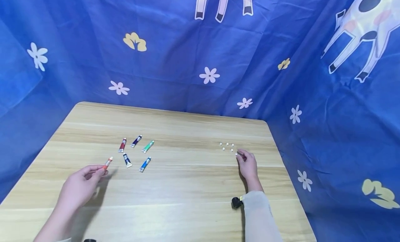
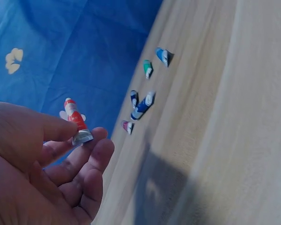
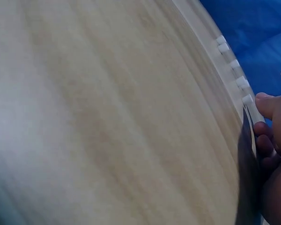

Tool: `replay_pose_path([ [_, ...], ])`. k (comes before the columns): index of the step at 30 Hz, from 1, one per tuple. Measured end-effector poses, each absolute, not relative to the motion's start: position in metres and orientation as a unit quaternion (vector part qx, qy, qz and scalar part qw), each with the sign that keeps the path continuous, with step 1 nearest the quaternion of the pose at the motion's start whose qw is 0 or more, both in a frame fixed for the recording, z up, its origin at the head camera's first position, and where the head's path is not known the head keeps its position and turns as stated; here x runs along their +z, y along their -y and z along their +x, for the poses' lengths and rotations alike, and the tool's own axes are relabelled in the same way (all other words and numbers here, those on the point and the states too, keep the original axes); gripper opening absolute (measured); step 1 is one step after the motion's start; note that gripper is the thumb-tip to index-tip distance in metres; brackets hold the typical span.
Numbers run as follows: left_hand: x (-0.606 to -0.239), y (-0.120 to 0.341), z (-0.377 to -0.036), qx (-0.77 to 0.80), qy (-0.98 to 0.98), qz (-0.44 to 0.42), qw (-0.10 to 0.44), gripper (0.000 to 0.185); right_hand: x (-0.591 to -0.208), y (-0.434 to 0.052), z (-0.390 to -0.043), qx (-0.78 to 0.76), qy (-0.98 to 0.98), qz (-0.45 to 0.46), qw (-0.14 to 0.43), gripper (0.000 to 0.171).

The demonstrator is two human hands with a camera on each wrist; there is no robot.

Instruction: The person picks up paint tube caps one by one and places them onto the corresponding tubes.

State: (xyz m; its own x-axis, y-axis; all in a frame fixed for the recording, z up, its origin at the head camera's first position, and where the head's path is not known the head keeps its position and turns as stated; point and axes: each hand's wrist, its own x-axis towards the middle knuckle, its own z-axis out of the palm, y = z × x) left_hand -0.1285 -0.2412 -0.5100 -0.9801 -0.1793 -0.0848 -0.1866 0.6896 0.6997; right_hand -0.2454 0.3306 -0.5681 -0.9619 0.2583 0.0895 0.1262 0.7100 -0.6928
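L hand (image 1: 79, 188) pinches my orange tube (image 1: 107, 162), w/ five tubes (image 1: 135, 152) nearby. R hand (image 1: 248, 165) pinches a white cap (image 1: 237, 153) by other caps (image 1: 227, 146).

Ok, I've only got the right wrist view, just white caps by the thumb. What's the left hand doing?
Observer: The left hand pinches an orange-red tube, held up off the table.
Operator: Any other tubes?
Observer: Five more tubes lie on the wood beyond that hand, none touching it.
Operator: What colours?
Observer: Red tube, green tube, light blue tube; the other two are dark blue.
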Motion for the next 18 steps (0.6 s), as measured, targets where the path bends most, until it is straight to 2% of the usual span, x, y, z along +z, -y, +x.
replay_pose_path([
  [5,-0.504,0.237,-0.129,0.393,-0.913,-0.105,0.015,0.044,-0.566,-0.334,-0.247,0.365,0.922,-0.109,0.074,0.032],
  [18,-0.507,0.227,-0.122,0.421,-0.899,-0.118,0.040,0.044,-0.567,-0.325,-0.250,0.370,0.915,-0.143,0.073,0.028],
])
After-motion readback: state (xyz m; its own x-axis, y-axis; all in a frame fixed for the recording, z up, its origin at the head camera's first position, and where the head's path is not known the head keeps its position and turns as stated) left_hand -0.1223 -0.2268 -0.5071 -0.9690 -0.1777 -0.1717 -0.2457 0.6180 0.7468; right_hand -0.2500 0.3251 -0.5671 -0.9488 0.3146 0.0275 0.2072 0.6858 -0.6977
